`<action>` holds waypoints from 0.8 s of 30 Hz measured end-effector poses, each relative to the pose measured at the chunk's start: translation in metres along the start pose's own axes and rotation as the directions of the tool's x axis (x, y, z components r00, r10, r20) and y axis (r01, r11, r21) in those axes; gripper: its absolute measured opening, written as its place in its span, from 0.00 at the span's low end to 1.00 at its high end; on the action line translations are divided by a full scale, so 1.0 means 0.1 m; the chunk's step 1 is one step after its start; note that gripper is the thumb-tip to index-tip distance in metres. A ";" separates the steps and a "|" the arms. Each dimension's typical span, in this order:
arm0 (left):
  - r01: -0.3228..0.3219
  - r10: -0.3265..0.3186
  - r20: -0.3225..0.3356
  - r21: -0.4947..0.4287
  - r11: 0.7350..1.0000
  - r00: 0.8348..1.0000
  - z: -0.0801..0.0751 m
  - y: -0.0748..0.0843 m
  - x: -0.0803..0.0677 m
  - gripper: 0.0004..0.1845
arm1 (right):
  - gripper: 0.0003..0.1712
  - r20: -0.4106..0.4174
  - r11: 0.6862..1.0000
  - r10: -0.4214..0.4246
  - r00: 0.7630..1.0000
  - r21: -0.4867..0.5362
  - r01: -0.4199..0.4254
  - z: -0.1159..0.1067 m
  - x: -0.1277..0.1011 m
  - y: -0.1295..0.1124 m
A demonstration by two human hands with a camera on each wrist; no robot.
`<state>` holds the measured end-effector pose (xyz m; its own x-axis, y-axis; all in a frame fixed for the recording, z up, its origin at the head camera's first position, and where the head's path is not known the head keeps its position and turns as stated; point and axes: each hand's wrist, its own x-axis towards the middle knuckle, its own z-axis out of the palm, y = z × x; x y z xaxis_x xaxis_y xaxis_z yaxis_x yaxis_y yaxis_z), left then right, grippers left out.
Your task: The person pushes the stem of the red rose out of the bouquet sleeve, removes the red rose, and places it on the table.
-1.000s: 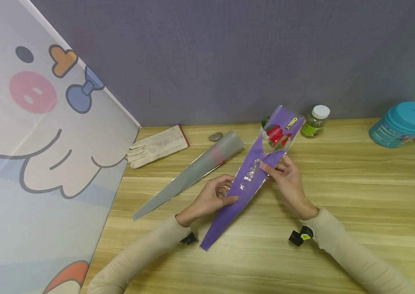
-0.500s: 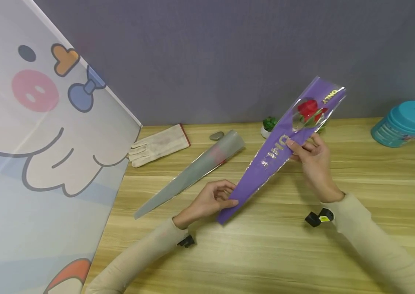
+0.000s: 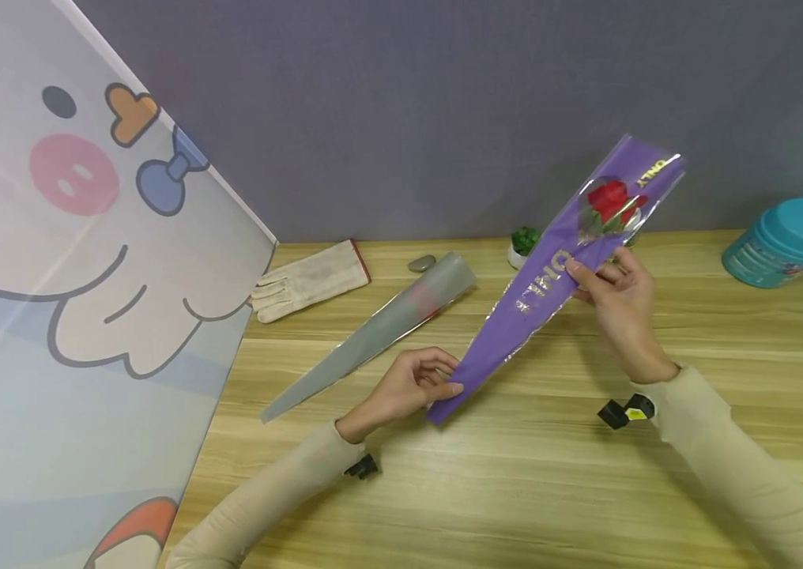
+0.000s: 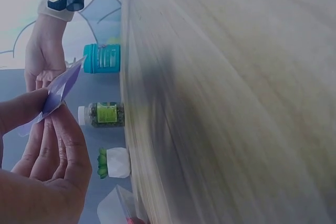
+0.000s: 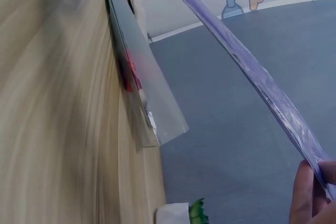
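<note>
The purple sleeve [image 3: 551, 276] with a red rose [image 3: 609, 199] is held above the bench [image 3: 515, 474], tilted, wide end raised. The left hand [image 3: 409, 387] pinches its narrow tip; the right hand [image 3: 618, 296] grips its middle. A grey sleeve [image 3: 373, 336] lies on the bench left of the purple sleeve.

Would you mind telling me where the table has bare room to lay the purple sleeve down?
The widest bare patch of table is the near part, between the two sleeved arms. Another lies right of the right hand, before the teal jar. The back left is crowded: grey sleeve, glove, small plant.
</note>
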<state>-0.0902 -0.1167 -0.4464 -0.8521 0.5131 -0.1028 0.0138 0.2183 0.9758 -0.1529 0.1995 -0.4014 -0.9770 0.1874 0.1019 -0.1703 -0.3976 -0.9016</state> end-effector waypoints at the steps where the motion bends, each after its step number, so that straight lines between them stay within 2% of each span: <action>1: 0.005 -0.005 -0.001 0.001 1.000 1.000 0.00 0.00 0.00 0.15 | 0.22 0.005 1.000 0.004 1.000 0.007 -0.004 0.00 0.00 0.00; 5: 0.025 -0.025 -0.004 0.022 0.999 1.000 0.01 -0.01 -0.01 0.16 | 0.22 0.031 1.000 0.020 0.999 0.015 -0.020 0.00 -0.01 0.01; 10: 0.035 -0.035 -0.006 0.058 0.998 0.999 0.02 -0.03 -0.01 0.20 | 0.25 0.057 0.999 0.027 0.998 -0.042 -0.025 0.00 -0.02 0.03; 24: 0.009 -0.011 0.017 0.095 0.995 1.000 0.08 -0.03 -0.02 0.20 | 0.36 0.125 0.994 0.068 0.990 -0.090 -0.057 0.02 -0.08 0.05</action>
<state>-0.0844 -0.1121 -0.4510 -0.8431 0.5249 -0.1168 0.0554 0.3009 0.9521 -0.1458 0.1944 -0.4058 -0.9947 0.0462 0.0918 -0.1019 -0.3253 -0.9401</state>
